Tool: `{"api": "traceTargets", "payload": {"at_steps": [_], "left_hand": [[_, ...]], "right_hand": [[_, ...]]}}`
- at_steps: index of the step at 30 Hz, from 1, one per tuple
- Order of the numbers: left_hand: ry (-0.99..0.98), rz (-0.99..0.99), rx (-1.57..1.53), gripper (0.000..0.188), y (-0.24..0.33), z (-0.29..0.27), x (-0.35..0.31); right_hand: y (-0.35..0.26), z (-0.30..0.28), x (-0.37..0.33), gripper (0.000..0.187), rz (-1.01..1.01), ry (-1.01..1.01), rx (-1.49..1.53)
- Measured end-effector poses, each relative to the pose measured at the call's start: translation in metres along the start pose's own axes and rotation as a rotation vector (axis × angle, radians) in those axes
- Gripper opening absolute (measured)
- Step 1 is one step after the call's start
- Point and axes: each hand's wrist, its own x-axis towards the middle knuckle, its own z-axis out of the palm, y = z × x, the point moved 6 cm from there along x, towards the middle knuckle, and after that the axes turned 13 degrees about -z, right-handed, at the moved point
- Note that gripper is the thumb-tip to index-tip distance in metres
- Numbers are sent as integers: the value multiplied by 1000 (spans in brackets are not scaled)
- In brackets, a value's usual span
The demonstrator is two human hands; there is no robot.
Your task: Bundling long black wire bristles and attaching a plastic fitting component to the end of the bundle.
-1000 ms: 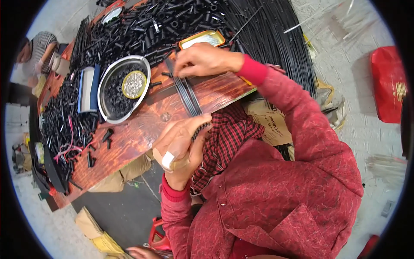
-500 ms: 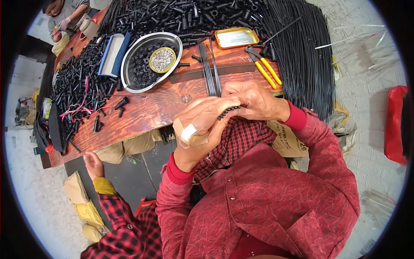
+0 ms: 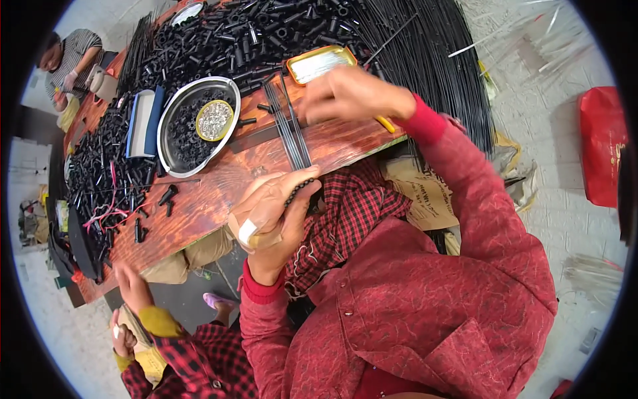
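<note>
Pinching black-tipped near ends of rods (image 3: 291, 136) in left hand (image 3: 269, 209). Running lengthwise forward from there, slightly leftward, over bar (image 3: 252, 139) and table (image 3: 209, 196). Holding right hand (image 3: 355, 93) just right of far half; cannot tell, through blur, whether pinching or touching any.

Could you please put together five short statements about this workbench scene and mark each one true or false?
1. The left hand holds thin dark rods. True.
2. A yellow-rimmed dish sits inside the metal tray. True.
3. The right hand is reaching into the metal tray. False: it is near the yellow-orange tin.
4. The red bag is left of the table. False: it is to the right.
5. A white patch shows on the left hand. True.
</note>
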Motion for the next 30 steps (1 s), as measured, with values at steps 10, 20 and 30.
{"api": "traceTargets", "payload": {"at_steps": [10, 20, 30], "left_hand": [[-19, 4, -2, 19, 0, 6, -5], [-22, 5, 29, 17, -3, -5, 3], [117, 101, -67, 24, 13, -4, -12]], "right_hand": [[133, -12, -4, 13, 195, 84, -719], [139, -16, 12, 14, 54, 169, -722], [88, -31, -4, 5, -17, 334, -623]]}}
